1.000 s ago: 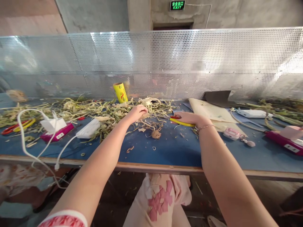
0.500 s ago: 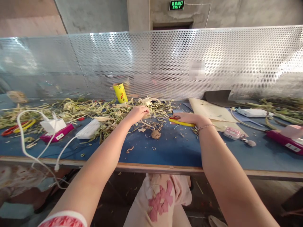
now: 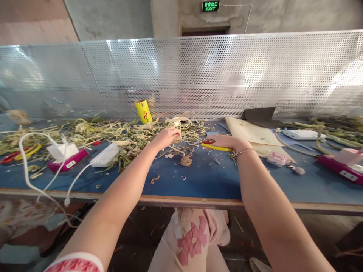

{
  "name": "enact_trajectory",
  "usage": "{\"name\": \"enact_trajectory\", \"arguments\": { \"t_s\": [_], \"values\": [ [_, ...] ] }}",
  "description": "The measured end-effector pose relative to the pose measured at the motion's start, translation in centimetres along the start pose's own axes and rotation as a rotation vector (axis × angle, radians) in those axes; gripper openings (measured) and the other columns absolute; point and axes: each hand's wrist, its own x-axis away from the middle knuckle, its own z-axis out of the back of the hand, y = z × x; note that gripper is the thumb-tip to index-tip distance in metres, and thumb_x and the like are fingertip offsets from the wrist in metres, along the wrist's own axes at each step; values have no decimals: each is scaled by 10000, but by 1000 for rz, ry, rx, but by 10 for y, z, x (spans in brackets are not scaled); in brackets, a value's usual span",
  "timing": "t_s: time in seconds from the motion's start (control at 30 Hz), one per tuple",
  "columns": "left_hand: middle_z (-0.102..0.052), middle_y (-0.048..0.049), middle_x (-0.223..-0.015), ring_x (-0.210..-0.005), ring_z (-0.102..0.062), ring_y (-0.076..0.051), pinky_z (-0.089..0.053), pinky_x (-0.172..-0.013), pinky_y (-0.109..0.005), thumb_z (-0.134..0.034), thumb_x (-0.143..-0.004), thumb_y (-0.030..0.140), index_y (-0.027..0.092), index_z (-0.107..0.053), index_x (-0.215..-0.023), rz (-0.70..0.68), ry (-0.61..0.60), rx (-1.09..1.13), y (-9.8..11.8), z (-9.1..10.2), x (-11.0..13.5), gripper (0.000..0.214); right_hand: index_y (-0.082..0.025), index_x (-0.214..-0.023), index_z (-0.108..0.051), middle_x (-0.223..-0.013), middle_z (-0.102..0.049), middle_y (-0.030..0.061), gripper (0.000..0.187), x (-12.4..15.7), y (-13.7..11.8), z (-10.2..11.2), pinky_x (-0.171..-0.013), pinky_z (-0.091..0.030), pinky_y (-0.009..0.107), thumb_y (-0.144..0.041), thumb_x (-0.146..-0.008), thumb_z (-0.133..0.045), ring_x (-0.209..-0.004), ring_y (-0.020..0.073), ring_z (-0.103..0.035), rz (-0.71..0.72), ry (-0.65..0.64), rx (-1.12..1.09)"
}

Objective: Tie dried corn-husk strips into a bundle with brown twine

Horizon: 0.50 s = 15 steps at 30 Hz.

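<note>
Little moved at centre frame over one second.
Kept left hand point(image 3: 168, 136) clenched on dried stem point(image 3: 178, 139), right hand point(image 3: 227, 142) wrapped round yellow scissors point(image 3: 217, 147); judged cut not yet made.

Left hand point(image 3: 168, 136) curled shut, right hand point(image 3: 227, 142) clenched, both extended forward
</note>
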Motion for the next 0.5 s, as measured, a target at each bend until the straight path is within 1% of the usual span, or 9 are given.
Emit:
{"name": "enact_trajectory", "arguments": {
  "t_s": [0.1, 0.33, 0.5],
  "values": [
    [-626, -41, -903, -853, -563, -139, -435, -804, -308, -418, -833, 159, 176, -596, -827, -23, -14, 10, 3, -1, 0, 179, -232, -818, -567, -905, -625, 51, 406, 1, -2, 1, -668, -412, 332, -617, -710, -503, -780, 212, -559, -1, -72, -46],
    [-627, -50, -928, -851, -565, -144, -440, -784, -313, -409, -846, 190, 180, -599, -841, 9, -59, 56, 13, 4, 1, 191, -231, -834, -556, -947, -626, 56, 402, 7, -13, 6, -688, -409, 325, -612, -733, -476, -829, 226, -566, -30, -69, -13],
    [-631, -40, -912, -851, -564, -141, -437, -799, -318, -416, -843, 181, 184, -601, -828, -16, -57, 47, 13, 5, 1, 186, -231, -871, -571, -997, -629, 56, 375, 7, -12, 6, -717, -415, 326, -573, -762, -459, -861, 227, -564, -9, -68, -11]
  ]
}}
